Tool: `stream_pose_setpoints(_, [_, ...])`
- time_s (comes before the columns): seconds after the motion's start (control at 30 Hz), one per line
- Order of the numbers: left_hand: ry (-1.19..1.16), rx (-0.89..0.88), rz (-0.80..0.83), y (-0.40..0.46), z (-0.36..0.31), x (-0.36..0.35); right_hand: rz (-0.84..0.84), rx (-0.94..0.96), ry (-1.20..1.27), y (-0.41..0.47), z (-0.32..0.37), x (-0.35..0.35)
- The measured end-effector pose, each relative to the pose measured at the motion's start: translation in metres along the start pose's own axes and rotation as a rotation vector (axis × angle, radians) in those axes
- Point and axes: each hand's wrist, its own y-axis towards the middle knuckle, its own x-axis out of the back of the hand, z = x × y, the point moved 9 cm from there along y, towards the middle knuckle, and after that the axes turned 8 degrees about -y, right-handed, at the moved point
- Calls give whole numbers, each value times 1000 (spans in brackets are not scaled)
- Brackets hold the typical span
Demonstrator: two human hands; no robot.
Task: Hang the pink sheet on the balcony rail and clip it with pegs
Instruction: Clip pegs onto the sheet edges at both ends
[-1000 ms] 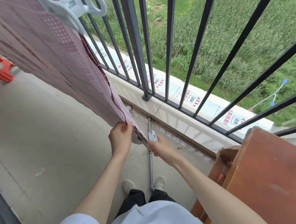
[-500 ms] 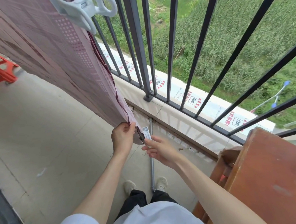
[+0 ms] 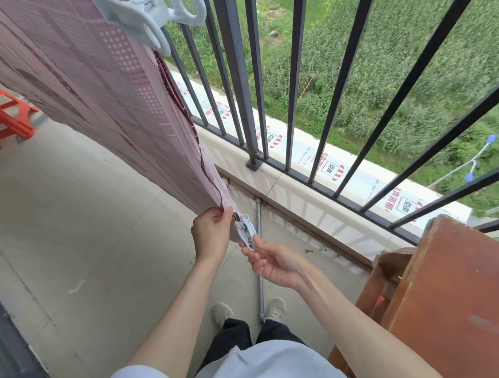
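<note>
1. The small white peg (image 3: 246, 231) is now seen clamped on the bottom corner of the pink sheet (image 3: 96, 90); half a second ago it was only being brought to that corner, so this lower clip appears to be seated.
2. The right hand (image 3: 271, 262) has been loosened: only its thumb and forefinger tips are kept at the peg's tail, the other fingers being held slack, where a second ago the peg was gripped.
3. The corner hem is still pinched by the left hand (image 3: 213, 233), and the cloth is drawn taut.
4. The sheet is hung from the balcony rail (image 3: 236, 72) and slopes down to the hands above the floor (image 3: 69, 229); it is patterned, with a dark stitched edge.
5. A large white clip (image 3: 155, 12) is fixed at the upper edge.
</note>
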Motion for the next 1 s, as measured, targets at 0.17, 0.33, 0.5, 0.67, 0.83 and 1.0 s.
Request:
stream_pose_setpoints(0.17, [30, -4, -35, -1, -24, -12, 96, -15, 17, -3, 22, -13])
stream_pose_setpoints(0.33, [33, 34, -54, -2, -44, -31, 104, -13, 25, -4, 57, -11])
stream_pose_setpoints(0.5, [56, -20, -83, 6, -69, -55, 122, 5, 26, -16, 104, -12])
stream_pose_setpoints(0.67, [97, -29, -43, 18, -94, -88, 15, 35, -66, -31, 151, 3])
stream_pose_setpoints(0.83, [178, -197, 99, 32, -124, -128, -166, 116, -387, -43, 205, 30])
stream_pose_setpoints(1.0, [501, -437, 355, 46, -115, -163, -689, 320, -999, -67, 247, 89])
